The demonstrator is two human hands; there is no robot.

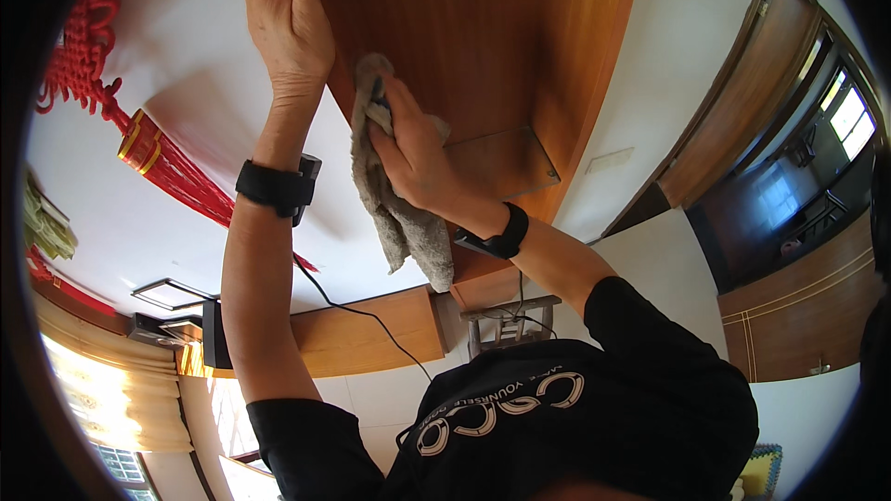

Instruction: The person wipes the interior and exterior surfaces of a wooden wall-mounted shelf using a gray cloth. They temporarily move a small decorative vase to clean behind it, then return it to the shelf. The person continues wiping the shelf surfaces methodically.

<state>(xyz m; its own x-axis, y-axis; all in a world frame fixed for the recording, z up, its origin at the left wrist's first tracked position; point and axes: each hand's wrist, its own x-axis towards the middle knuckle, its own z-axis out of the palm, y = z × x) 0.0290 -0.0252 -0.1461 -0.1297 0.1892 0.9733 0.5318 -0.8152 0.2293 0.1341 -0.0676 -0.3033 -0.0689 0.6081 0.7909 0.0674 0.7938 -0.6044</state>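
My left hand (289,35) grips the front edge of a wooden cabinet's side panel (337,76) at the top of the view, its thumb on the inner side. Lower and to the right, my right hand (418,153) holds a grey-beige towelling cloth (418,236) against that same edge. The cloth is bunched under the fingers and its loose end hangs down. Brown wood grain shows on the cabinet's back panel (445,21). A glass shelf (505,160) sits inside, low and to the right of my right hand. Each wrist wears a black strap.
A red knotted tassel (174,160) hangs on the white wall at left. Below are a low wooden cabinet (369,337), a black cable (362,313) and a small wooden stool (511,320). A picture frame (170,293) is at lower left, a wooden door (745,97) at right.
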